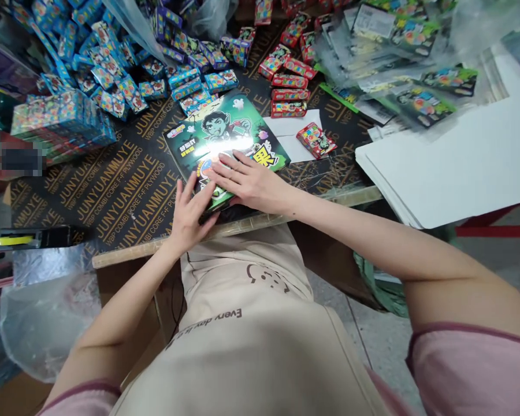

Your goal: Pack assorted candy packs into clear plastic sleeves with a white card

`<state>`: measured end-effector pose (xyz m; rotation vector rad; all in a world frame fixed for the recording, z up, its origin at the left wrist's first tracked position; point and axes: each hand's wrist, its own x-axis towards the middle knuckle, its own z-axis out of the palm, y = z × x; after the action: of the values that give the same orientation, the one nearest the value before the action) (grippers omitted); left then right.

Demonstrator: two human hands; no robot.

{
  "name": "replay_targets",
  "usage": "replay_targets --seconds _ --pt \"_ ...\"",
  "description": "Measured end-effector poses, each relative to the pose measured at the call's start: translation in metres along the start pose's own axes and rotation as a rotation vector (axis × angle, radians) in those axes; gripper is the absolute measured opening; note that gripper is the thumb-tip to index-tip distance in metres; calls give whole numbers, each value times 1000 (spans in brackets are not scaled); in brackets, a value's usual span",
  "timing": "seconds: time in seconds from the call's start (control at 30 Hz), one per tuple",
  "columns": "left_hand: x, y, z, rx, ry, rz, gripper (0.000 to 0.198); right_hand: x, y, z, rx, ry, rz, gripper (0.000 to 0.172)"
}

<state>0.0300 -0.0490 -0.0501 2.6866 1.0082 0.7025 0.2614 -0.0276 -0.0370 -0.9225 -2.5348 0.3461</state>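
Observation:
A green and black printed flat box with a cartoon vampire on its front lies at the table's front edge, slightly turned. My right hand rests flat on its lower part, fingers stretched out. At the box's lower left corner is my left hand, fingers spread over the edge and its thumb near the front side. Light glares off the glossy cover. Just right of the box, a small red candy box lies partly on a white card.
Small blue boxes are heaped at the back left, beside a wrapped stack. Several red boxes lie behind the green box. Printed plastic bags and white sheets are on the right. A black and yellow tool sits at the left edge.

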Motion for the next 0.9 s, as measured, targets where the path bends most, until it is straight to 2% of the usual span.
replay_targets --seconds 0.1,0.17,0.37,0.47,0.6,0.73,0.83,0.9 --pt "-7 -2 10 -8 34 -6 84 1 4 3 17 -33 -48 70" --pt "-10 -2 17 -7 54 18 83 -1 4 0 23 -51 -50 66" --pt "-6 3 16 -77 39 33 63 -5 7 -6 68 -65 -26 59" --pt "-4 9 21 -58 82 -3 57 -8 12 -3 112 -24 -43 55" --pt "-9 15 30 21 145 -23 52 -12 9 -3 101 -71 -62 57" --pt "-4 21 17 90 119 -3 51 -18 6 -21 15 -99 -13 67" --pt "15 29 3 97 107 -21 58 -28 19 -44 -57 14 124 72" --pt "31 35 2 82 32 -42 62 -35 30 -51 -101 108 229 70"
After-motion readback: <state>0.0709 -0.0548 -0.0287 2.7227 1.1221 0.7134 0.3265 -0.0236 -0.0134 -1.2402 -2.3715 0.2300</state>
